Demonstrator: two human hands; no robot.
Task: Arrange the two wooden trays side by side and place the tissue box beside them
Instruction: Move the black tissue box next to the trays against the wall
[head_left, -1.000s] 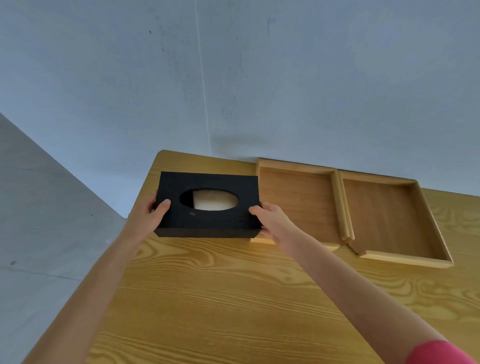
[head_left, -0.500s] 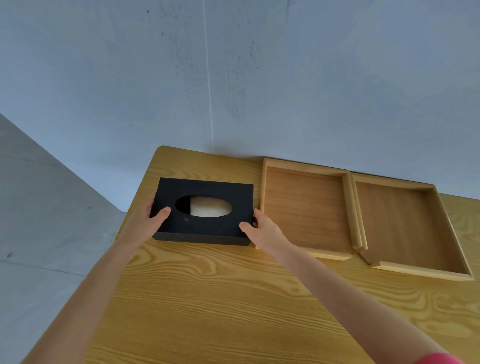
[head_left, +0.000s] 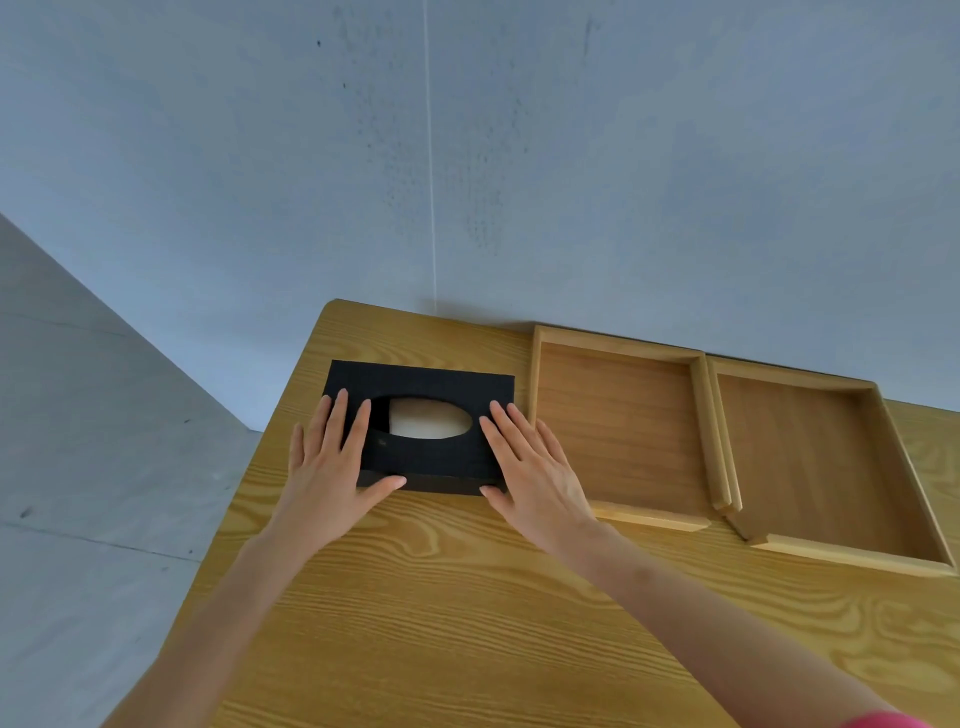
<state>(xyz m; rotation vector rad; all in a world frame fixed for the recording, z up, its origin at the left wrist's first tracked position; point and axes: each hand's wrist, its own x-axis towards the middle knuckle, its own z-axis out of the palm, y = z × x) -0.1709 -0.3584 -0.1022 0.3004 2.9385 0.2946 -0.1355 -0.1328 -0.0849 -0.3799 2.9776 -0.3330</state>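
- Hands lie flat on the black tissue box (head_left: 426, 415): the left hand (head_left: 332, 467) covers its left end and the right hand (head_left: 530, 467) its right end, fingers spread and extended, thumbs against the near wall. Neither hand is closed around anything; both are open palms pressing down.
- Between the two palms shows the box's oval opening (head_left: 428, 425), with pale tissue inside it.
- Just past the right hand's outer edge stands the nearer wooden tray (head_left: 618, 431); only a narrow strip of table (head_left: 467, 623) appears to separate box and tray, though the right hand hides part of that gap.
- Beyond that tray, farther from the right hand, the second wooden tray (head_left: 815, 467) sits against it, their walls touching along most of the shared side. The far tray reaches a little closer to the person, so the front edges are not level.
- Judging from this, the box is being settled into its final spot and the task looks nearly done.
- To finish well, I would keep the pressure even under both palms and slide, not lift, so the box stays square to the tray's wall.
- Pushing harder with the left palm could nudge the box into the tray and shift the pair.
- Fingers near the opening should stay clear of the tissue when the hands come away.
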